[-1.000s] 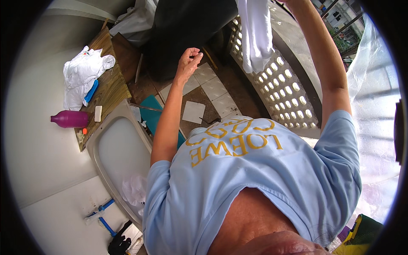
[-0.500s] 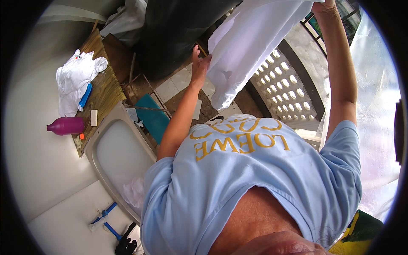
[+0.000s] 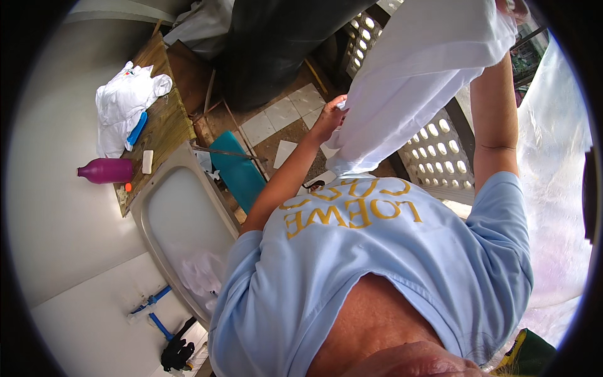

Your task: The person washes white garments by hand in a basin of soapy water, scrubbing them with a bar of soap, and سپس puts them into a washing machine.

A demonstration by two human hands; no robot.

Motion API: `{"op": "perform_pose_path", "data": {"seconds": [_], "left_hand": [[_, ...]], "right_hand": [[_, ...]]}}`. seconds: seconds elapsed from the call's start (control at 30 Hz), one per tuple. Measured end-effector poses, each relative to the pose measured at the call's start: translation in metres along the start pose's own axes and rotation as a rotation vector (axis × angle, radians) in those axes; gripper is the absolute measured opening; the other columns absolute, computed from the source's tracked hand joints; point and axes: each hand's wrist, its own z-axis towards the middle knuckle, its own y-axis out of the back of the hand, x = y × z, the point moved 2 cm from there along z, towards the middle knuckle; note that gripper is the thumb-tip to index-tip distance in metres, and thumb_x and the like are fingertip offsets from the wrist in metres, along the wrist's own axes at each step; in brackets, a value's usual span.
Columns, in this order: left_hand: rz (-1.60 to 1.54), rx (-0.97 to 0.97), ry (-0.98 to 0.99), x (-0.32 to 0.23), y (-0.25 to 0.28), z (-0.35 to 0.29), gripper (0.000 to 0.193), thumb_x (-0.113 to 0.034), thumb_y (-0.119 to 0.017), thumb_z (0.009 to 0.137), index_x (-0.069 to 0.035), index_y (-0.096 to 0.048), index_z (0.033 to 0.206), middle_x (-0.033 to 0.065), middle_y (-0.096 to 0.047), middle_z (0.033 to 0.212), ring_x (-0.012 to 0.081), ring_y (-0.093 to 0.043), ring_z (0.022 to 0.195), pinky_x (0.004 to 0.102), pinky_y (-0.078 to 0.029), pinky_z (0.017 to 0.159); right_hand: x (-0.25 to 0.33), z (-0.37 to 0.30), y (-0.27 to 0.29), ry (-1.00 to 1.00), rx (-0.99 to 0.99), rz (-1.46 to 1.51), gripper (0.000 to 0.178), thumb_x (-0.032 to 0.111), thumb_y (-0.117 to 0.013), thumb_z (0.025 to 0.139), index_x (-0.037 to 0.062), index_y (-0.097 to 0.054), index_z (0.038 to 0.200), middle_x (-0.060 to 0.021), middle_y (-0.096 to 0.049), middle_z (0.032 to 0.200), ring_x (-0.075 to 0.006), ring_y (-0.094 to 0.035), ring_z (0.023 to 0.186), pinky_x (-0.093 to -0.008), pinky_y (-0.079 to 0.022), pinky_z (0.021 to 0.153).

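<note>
Holding a white garment overhead

Gripping the white garment (image 3: 414,81), the left hand (image 3: 330,116) pinches its lower edge at 12 o'clock. The right hand (image 3: 512,7) at 1 o'clock clutches the top edge, mostly cut off. At 9 o'clock a magenta bottle (image 3: 103,171) lies on the counter (image 3: 164,129), beside a small white rectangular bar (image 3: 147,161).

Both arms raised, left hand (image 3: 329,117) pinched shut (right hand (image 3: 512,7) barely visible at the rim)
</note>
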Motion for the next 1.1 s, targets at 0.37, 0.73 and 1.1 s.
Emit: {"op": "perform_pose_path", "data": {"seconds": [0.37,0.73,1.1], "left_hand": [[-0.074,-0.872,-0.313,-0.221,0.18,-0.055,0.035,-0.033,-0.062,0.084,-0.007,-0.057,0.107,0.0082,-0.062,0.095,0.0219,-0.06,0.084,0.0364,-0.049,0.069],[-0.099,-0.759,-0.485,-0.339,0.237,-0.034,0.031,-0.007,-0.039,0.093,0.007,-0.051,0.118,0.0234,-0.059,0.114,0.0347,-0.061,0.104,0.0471,-0.053,0.09],[0.257,-0.727,-0.417,-0.447,0.275,-0.031,0.027,0.01,-0.057,0.079,-0.003,-0.047,0.101,0.0182,-0.056,0.102,0.0319,-0.06,0.093,0.0537,-0.052,0.084]], "right_hand": [[-0.059,-0.045,0.11,-0.318,-0.193,-0.47,0.053,0.006,-0.069,0.064,0.0067,-0.05,0.113,-0.0019,-0.053,0.094,-0.0144,-0.052,0.09,-0.0293,-0.045,0.084],[-0.124,-0.021,0.174,-0.47,-0.453,-0.755,0.033,0.036,-0.065,0.089,0.0053,-0.065,0.101,-0.0054,-0.061,0.085,-0.0132,-0.057,0.07,-0.0282,-0.047,0.056],[-0.107,0.013,0.137,-0.252,-0.4,-0.63,0.049,0.029,-0.077,0.078,-0.0016,-0.061,0.113,-0.0112,-0.064,0.105,-0.0197,-0.061,0.095,-0.0319,-0.051,0.08]]}}
